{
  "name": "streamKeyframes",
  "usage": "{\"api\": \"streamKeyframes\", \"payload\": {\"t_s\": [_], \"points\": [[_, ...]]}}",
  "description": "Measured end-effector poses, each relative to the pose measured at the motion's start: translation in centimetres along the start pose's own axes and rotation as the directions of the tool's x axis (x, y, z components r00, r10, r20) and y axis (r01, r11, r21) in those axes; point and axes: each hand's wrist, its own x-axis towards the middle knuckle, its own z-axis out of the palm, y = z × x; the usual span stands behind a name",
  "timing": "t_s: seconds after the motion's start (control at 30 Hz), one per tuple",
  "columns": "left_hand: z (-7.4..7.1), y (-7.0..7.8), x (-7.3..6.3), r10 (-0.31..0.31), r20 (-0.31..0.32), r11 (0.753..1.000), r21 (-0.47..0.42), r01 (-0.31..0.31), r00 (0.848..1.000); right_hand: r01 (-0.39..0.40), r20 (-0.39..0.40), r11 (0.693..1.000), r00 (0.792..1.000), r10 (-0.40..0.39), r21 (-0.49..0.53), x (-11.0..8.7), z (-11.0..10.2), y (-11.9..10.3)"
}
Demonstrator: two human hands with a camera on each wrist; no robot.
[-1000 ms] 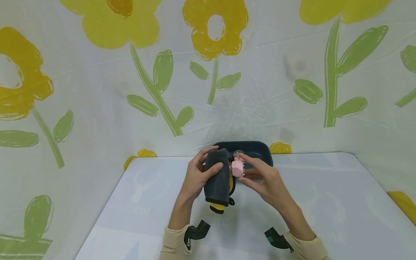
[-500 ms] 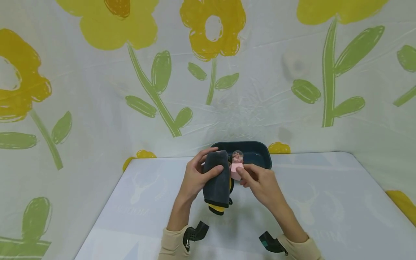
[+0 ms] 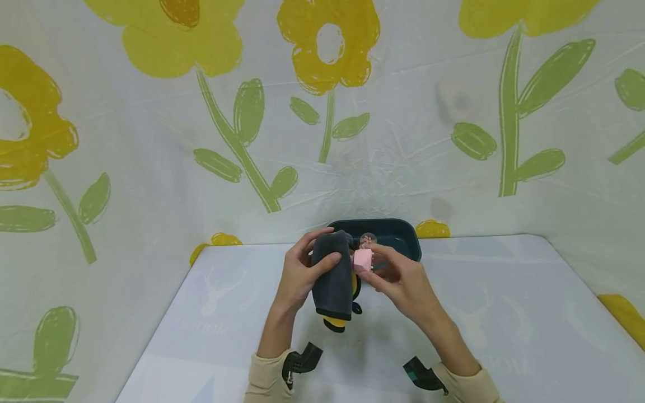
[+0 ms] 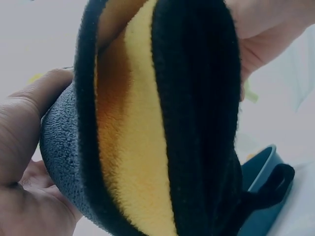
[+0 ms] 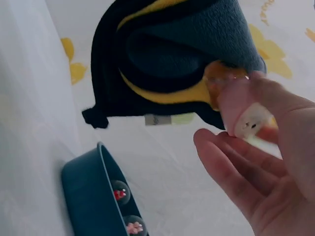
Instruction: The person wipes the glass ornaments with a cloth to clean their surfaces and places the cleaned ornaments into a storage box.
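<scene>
My left hand (image 3: 298, 274) grips a folded dark grey towel (image 3: 332, 277) with a yellow inner side and black edging, thumb across its front. The yellow lining (image 4: 140, 132) shows between the folds in the left wrist view. My right hand (image 3: 403, 277) pinches a small pink-based snow globe (image 3: 363, 261) right beside the towel. In the right wrist view the pink base (image 5: 238, 105) lies between thumb and fingers, and its clear dome overlaps the towel's yellow side. A pale face-like decoration shows at the other end of the base.
A dark teal tub (image 3: 398, 226) stands at the table's far edge behind my hands. Inside it are a globe with a red figure (image 5: 120, 192) and one with pink figures (image 5: 134, 226). A flower-printed sheet (image 3: 403, 140) hangs behind the white table (image 3: 504, 313).
My right fingers change their grip on the pink snow globe, turning it, and it sits slightly further left. The left hand keeps holding the towel, shifted slightly left.
</scene>
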Motion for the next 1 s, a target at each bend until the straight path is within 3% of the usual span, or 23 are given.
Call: {"api": "streamKeyframes", "payload": {"t_s": [0.13, 0.23, 0.63, 0.73, 0.87, 1.0], "points": [[-0.02, 0.06, 0.01, -0.002, 0.006, 1.0, -0.018, 0.002, 1.0, 0.148, -0.006, 0.989, 0.989, -0.148, 0.002, 0.15, -0.29, 0.34], [0.02, 0.05, 0.01, -0.009, 0.01, 1.0, -0.028, 0.009, 1.0, 0.214, -0.013, 0.977, 0.977, -0.214, -0.004, 0.18, -0.47, 0.42], [0.05, 0.0, 0.0, -0.003, 0.028, 0.999, -0.042, 0.004, 1.0, 0.228, -0.015, 0.972, 0.973, -0.229, -0.051, 0.2, -0.64, 0.56], [0.04, 0.06, -0.05, -0.012, 0.032, 0.999, -0.041, 0.013, 0.999, 0.171, -0.025, 0.983, 0.985, -0.173, -0.063, 0.1, -0.48, 0.65], [0.19, 0.05, -0.04, -0.016, 0.047, 0.999, -0.03, 0.017, 0.999, 0.001, -0.019, 0.997, 1.0, -0.002, -0.08, -0.07, -0.32, 0.31], [0.39, -0.07, 0.04, 0.014, 0.075, 1.0, -0.008, -0.013, 0.997, -0.181, 0.014, 0.98, 0.983, 0.183, -0.085, -0.03, -0.27, -0.01]]}}
